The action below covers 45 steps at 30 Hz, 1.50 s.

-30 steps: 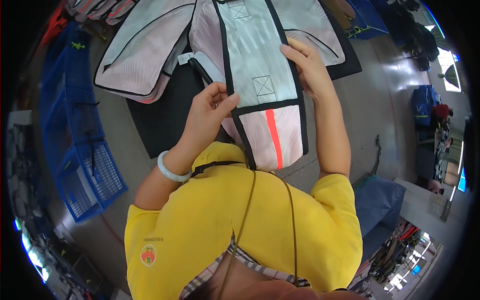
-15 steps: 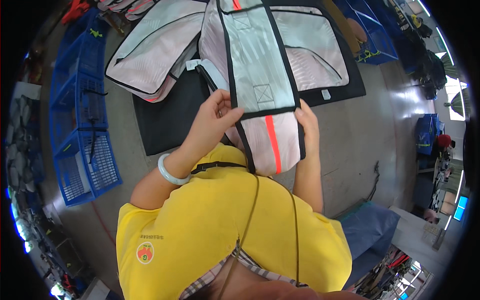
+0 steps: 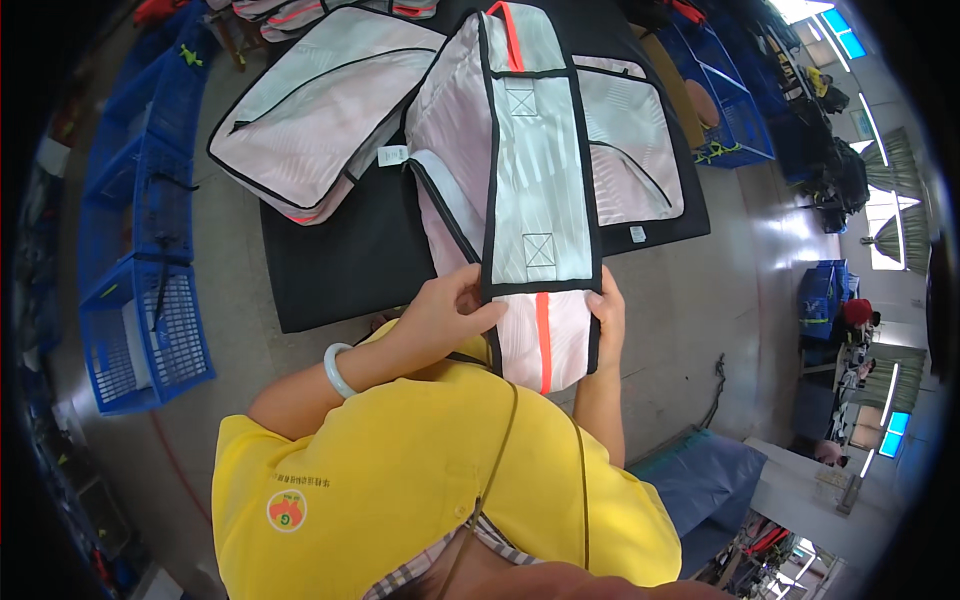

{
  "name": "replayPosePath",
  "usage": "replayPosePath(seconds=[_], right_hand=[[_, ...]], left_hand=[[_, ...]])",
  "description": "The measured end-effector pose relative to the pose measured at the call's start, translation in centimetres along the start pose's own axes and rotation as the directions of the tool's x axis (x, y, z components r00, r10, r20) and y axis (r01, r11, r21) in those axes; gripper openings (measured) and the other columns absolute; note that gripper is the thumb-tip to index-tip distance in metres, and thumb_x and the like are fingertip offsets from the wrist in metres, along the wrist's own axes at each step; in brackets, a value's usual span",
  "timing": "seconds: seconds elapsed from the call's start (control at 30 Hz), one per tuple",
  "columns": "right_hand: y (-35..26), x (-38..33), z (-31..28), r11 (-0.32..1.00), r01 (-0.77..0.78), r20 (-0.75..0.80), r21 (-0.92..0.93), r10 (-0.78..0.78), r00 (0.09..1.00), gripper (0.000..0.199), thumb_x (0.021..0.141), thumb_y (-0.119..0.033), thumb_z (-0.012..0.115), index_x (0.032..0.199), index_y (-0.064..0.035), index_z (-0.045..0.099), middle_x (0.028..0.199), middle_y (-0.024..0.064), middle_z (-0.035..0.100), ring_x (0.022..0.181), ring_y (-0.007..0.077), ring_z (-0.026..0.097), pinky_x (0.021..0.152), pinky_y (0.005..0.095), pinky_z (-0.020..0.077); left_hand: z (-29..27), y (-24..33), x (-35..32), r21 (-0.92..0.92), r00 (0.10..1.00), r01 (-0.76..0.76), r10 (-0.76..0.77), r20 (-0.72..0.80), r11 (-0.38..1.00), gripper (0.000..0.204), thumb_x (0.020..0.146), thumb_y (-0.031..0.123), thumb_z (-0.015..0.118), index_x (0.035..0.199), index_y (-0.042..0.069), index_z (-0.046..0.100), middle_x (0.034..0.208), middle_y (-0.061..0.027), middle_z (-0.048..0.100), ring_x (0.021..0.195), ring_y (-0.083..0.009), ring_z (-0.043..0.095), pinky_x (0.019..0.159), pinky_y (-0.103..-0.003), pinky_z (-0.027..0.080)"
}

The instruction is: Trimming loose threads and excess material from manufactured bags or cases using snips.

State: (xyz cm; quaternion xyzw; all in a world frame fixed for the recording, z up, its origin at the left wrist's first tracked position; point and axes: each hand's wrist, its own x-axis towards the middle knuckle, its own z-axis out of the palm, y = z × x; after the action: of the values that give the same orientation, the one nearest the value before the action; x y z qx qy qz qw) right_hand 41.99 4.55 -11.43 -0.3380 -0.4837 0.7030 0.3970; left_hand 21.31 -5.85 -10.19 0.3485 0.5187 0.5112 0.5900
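Observation:
A pale pink and mint fabric bag (image 3: 540,190) with black-bound edges stretches from the black table toward my chest. Its long narrow side faces up, with stitched crossed squares and a red strip near each end. My left hand (image 3: 450,308) pinches the left edge by the near seam, thumb on top. On the opposite edge, my right hand (image 3: 606,318) grips at about the same level, its other fingers partly hidden underneath. A black zipper edge (image 3: 445,210) and a white label (image 3: 392,156) show on the bag's left side.
Similar bag pieces lie flat on the black tabletop (image 3: 340,270), one at the left (image 3: 320,110) and one at the right (image 3: 630,140). Blue plastic crates (image 3: 150,330) line the left side. Another blue crate (image 3: 735,110) stands at the far right, beside a cardboard piece (image 3: 680,85).
Both hands and the bag's near end have come closer to my body. More of the bag's far end now shows, including its upper red strip. Both hands keep their grip.

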Motion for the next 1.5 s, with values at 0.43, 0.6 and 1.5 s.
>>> replayPosePath(seconds=[0.43,0.6,1.5], right_hand=[[-0.4,-0.4,1.5,0.987,-0.062,-0.025,-0.148,0.059,0.998,0.029,0.09,-0.013,0.05,0.11,0.0052,0.061,0.095,0.0024,0.062,0.085,0.008,0.054,0.078,0.0219,0.0424],[-1.8,0.4,1.4,0.91,0.018,0.177,-0.414,0.061,0.982,0.026,0.09,-0.007,0.055,0.111,0.0054,0.063,0.097,0.0012,0.063,0.088,0.0073,0.054,0.076,0.022,0.0433],[-7.8,13.7,18.8,-0.153,0.767,0.753,-0.623,0.149,0.641,0.008,0.079,-0.004,0.066,0.084,-0.0007,0.06,0.088,0.0099,0.059,0.078,0.0287,0.061,0.066,0.0384,0.0463]], left_hand=[[-5.3,5.6,6.9,0.568,0.637,-0.383,0.654,-0.408,0.728,0.061,0.078,0.023,0.074,0.125,0.002,0.041,0.12,-0.017,0.046,0.107,-0.027,0.054,0.089,-0.039,0.046],[-11.4,8.4,14.2,0.523,0.807,-0.133,0.398,-0.436,0.842,0.048,0.08,0.026,0.072,0.112,-0.002,0.05,0.104,-0.0145,0.058,0.092,-0.0241,0.061,0.08,-0.035,0.05],[-11.9,-2.3,1.9,-0.141,0.89,-0.38,0.319,-0.325,0.914,0.024,0.092,0.016,0.063,0.111,0.001,0.056,0.091,-0.0012,0.063,0.076,-0.0053,0.055,0.063,-0.021,0.045]])
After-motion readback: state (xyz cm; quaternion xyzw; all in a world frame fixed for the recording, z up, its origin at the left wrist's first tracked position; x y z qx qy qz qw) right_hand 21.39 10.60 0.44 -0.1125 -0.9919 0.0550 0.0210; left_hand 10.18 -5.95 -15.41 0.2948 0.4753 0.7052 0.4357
